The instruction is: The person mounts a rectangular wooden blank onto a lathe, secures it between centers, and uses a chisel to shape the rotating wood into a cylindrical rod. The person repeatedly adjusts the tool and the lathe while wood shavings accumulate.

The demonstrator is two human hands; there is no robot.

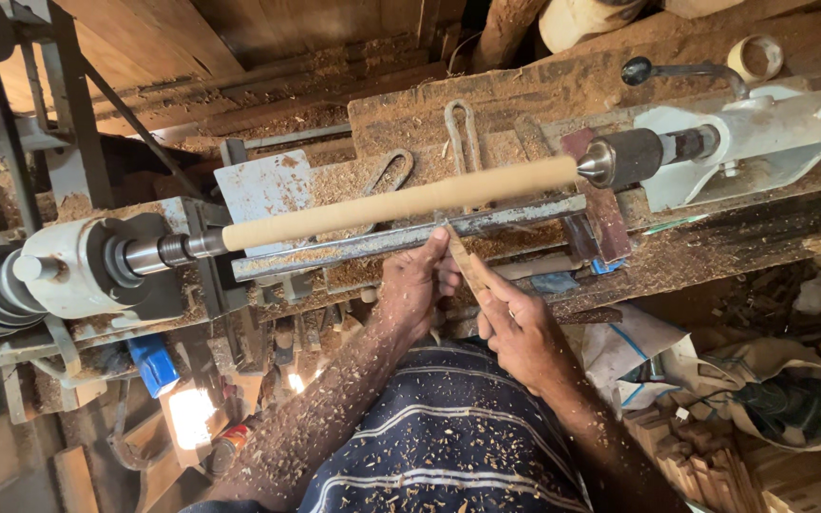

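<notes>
pale wooden rod (401, 201) sits clamped lengthwise in the lathe (78, 271), just beyond our fingertips. the metal rest bar (410, 237) runs alongside it, nearer us, likely to steady the tool. our left hand (415, 285) is curled shut over the chisel (465, 263) close to its tip, pressing it onto the bar. our right hand (520, 328), behind and to the right, is closed round the handle end. sawdust (486, 104) coats the bench beyond.
</notes>
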